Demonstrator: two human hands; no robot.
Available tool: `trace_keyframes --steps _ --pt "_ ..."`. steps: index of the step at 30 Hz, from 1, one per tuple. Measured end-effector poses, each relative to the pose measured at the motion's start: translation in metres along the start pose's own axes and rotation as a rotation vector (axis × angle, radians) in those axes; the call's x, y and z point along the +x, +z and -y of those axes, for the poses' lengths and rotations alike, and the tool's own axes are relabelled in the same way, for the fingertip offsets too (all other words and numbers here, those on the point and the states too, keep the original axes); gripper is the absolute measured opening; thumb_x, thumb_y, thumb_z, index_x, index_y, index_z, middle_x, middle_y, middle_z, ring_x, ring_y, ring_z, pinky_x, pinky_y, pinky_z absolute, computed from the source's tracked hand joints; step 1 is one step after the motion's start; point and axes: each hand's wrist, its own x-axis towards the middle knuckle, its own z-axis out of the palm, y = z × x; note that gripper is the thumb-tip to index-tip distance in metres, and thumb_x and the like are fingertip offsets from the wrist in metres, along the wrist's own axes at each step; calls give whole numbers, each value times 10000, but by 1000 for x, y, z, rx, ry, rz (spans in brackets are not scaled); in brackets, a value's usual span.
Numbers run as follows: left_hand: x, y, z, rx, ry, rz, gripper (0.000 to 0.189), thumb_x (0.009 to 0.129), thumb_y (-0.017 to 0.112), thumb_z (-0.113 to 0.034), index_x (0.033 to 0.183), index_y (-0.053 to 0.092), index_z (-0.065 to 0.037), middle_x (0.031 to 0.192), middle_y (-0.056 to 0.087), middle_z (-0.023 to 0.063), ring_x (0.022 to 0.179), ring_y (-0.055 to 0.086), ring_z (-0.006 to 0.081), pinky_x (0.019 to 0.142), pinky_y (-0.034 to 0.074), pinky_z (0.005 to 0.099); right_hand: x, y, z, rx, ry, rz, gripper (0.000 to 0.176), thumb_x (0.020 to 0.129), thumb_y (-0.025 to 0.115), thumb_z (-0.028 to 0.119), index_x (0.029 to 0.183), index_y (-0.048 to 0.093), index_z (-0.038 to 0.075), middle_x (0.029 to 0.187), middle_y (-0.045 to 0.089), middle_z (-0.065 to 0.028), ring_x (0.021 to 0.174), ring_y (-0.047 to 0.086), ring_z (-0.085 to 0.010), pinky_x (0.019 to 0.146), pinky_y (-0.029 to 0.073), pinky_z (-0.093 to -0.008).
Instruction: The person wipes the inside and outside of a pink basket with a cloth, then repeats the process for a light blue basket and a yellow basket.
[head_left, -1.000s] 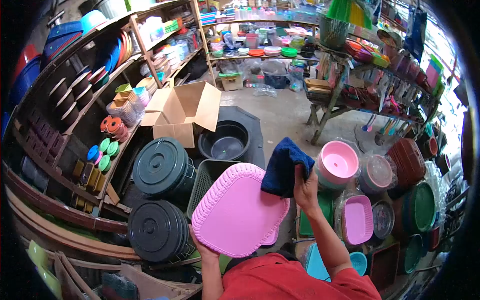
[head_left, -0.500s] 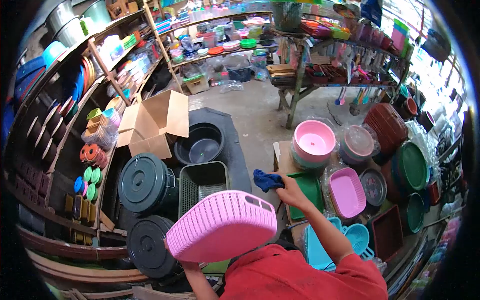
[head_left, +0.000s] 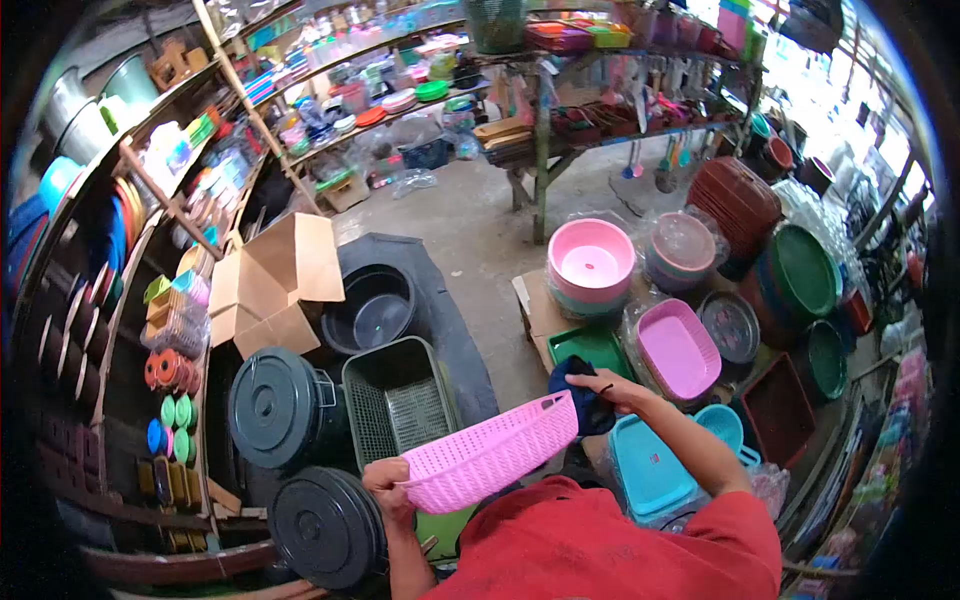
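Note:
A pink woven plastic basket (head_left: 490, 462) is held in front of my red shirt, tilted with its right end higher. My left hand (head_left: 388, 482) is closed around its left end, fingers over the rim. At the opposite end, my right hand (head_left: 608, 390) grips a dark blue cloth (head_left: 580, 405), which hangs right beside the basket's handle slot. Behind the basket stands a dark green perforated basket (head_left: 402, 440). A green tray (head_left: 590, 345) lies just beyond my right hand, and a turquoise tray (head_left: 650, 465) lies below that forearm.
On my left are lidded dark bins (head_left: 325, 530), a black tub (head_left: 370, 315) and an open cardboard box (head_left: 280, 280). Stacked pink basins (head_left: 590, 262), a pink basket (head_left: 680, 348) and a brown tray (head_left: 778, 415) stand on my right. Shelves of plasticware line the far side.
The pink basket has turned from showing its underside to a more upright tilt. The cloth in my right hand has come down and closer, to the basket's right end. The view has shifted right.

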Motion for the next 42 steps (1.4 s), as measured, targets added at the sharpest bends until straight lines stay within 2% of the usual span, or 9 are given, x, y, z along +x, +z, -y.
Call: trace_keyframes --steps 1,14,17,20,24,29,31,36,42 --pt "7 0 2 129 14 256 644 888 705 -487 532 368 -70 492 323 36 429 348 169 459 266 360 -8 -4 -7 -14 137 16 463 1011 703 413 1275 697 33 1185 768 -81 1004 747 -179 920 601 -336" --pt "53 122 54 69 377 749 587 946 579 -572 604 547 -96 572 461 55 552 536 261 593 375 405 -107 -82 -127 225 165 -171 377 853 767 251 1127 730 -5 1029 785 -69 831 746 -181 812 625 -343" --pt "57 172 61 246 365 707 572 970 513 -586 913 689 -44 899 628 129 901 637 317 879 446 454 -128 -98 -149 159 -5 -305 359 835 772 217 1133 724 24 991 755 -43 806 703 -157 760 591 -332" --pt "41 205 111 340 -85 709 657 984 527 -456 1444 507 13 1416 495 182 1275 526 339 1125 370 485 -155 -97 -149 59 -189 -623 387 821 783 198 1162 703 34 1002 710 -33 843 646 -139 765 555 -342" --pt "37 276 137 151 -400 869 585 967 572 -84 1533 448 -1 1405 541 164 1245 570 268 1029 489 402 -170 -121 -164 199 -306 -903 482 789 805 152 1218 658 -12 1050 710 -88 901 669 -167 840 562 -351" --pt "30 375 182 153 -378 1072 679 945 588 -17 1595 392 -24 1364 602 167 1234 620 262 942 549 382 -165 -193 -200 7 -141 -1176 546 820 825 201 1267 635 -47 1156 704 -110 1031 670 -198 941 545 -369" --pt "22 419 226 155 -168 1053 681 947 598 -21 1596 390 -27 1386 594 177 1233 637 278 942 555 364 -157 -226 -210 70 -422 -1222 563 812 831 209 1272 633 -48 1159 704 -121 1048 670 -215 961 538 -375" --pt "27 519 286 220 -421 1056 579 1002 646 -126 1530 468 32 1441 591 219 1244 658 299 1053 538 407 -130 -300 -210 127 -279 -1273 672 813 846 263 1340 582 -60 1254 698 -173 1163 669 -264 1034 509 -401" --pt "27 597 356 369 -264 1137 534 897 678 -79 1412 593 35 1151 695 229 1057 693 313 916 551 397 -88 -364 -202 182 -197 -1286 644 833 847 268 1318 586 -64 1248 699 -176 1152 673 -275 1026 512 -412"
